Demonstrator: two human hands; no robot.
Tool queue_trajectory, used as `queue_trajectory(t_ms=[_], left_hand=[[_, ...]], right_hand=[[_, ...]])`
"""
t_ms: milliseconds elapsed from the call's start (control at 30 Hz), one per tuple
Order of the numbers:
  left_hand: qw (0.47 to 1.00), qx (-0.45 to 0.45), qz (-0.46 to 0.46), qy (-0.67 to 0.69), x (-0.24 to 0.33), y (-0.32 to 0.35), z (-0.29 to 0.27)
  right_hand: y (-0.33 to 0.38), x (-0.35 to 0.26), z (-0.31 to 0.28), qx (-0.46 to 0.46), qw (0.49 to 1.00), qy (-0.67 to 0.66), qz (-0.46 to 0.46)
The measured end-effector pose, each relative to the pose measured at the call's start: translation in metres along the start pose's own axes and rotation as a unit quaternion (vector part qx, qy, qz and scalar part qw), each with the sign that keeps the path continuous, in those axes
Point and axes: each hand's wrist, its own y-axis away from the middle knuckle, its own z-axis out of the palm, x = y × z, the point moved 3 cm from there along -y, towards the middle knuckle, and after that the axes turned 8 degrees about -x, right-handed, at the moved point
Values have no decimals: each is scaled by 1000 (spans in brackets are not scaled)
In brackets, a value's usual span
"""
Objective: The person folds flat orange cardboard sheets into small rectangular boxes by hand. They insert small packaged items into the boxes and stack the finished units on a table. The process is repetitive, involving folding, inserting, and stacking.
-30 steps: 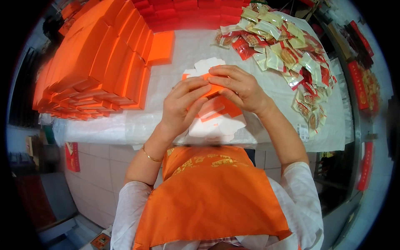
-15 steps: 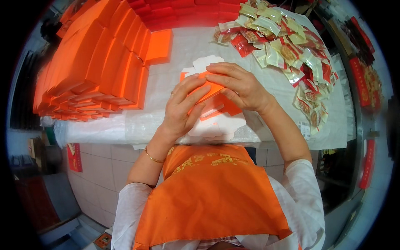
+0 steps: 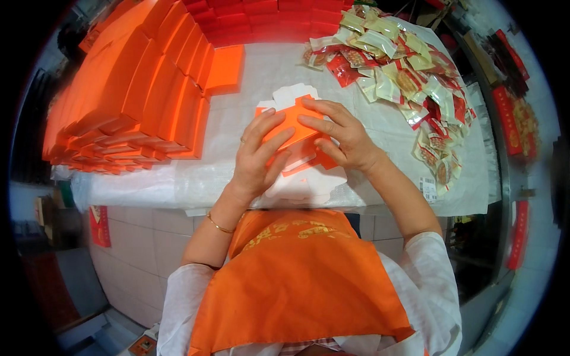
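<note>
Broadly, we see a table [image 3: 380, 196] under a white woven cover, filling the upper half of the view. On its left side we find the largest thing, rows of flat orange boxes [image 3: 127, 95] leaning one against another, with a single orange lid [image 3: 225, 68] lying just beside them. Along the far edge we make out a band of red boxes [image 3: 261, 21]. To the right we see a loose heap of small sealed packets [image 3: 409, 77], clear and pale yellow with red parts, spreading down the right side of the table; a small white label [image 3: 428, 188] lies near the lowest packets. At the far right we note red packages on shelves [image 3: 509, 118], and at the lower left a red sign [image 3: 99, 225] hanging below the table.

Nearer us, an orange apron [image 3: 297, 285] covers our front. In the middle of the table, above a flat white die-cut card sheet [image 3: 309, 184], we hold a small orange box [image 3: 291, 127] that is part-folded, orange outside and white inside, with loose flaps below. Our left hand [image 3: 258, 157] has its fingers spread and pressed on the box's left face; our right hand [image 3: 338, 133] grips its top and right side, fingers clamped on the card. A thin gold bangle [image 3: 218, 225] sits on the left wrist.
</note>
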Motion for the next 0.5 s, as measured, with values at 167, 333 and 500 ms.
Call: queue_trajectory(t_ms=[167, 333, 500], left_hand=[[1000, 5, -14, -1, 0, 1, 1], [992, 79, -56, 86, -9, 11, 15], [933, 65, -231, 268, -21, 44, 47]], right_hand=[[-2, -7, -12, 73, 994, -63, 48], [1, -5, 6, 28, 985, -128, 114], [27, 28, 52, -5, 925, -278, 260]])
